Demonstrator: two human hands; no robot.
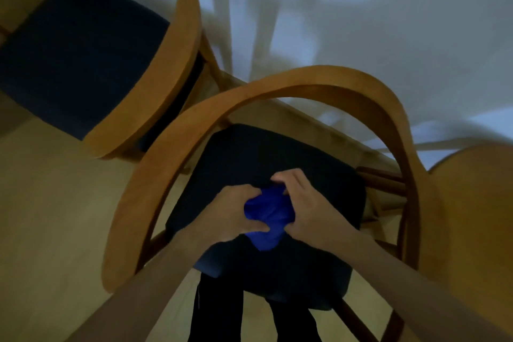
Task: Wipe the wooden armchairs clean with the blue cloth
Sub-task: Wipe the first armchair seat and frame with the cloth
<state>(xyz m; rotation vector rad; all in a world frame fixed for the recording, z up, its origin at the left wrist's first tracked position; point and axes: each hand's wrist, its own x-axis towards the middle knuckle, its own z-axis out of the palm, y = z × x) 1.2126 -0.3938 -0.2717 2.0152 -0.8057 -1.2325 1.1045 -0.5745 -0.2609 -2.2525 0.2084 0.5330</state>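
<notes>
Together, both hands are clamped on the blue cloth: the left hand curls round its left side with the thumb pressed along the lower edge, and the right hand pinches the upper right part, fingers bent over the top. The grip looks like bunching or refolding, most likely to gather the cloth into a pad that fits the palm before wiping, though the blur leaves the fold itself unclear. The cloth hangs just above the middle of the dark seat cushion of the near armchair, whether touching it or not I cannot tell. That chair's curved wooden rail arcs round the cushion from the left edge, over the back, to the right edge, so the wood to be cleaned surrounds the hands. A second armchair with a matching dark seat stands beside it at the upper left, their rails nearly meeting. Dark trouser legs show below the seat's front edge, on a pale wooden floor.
</notes>
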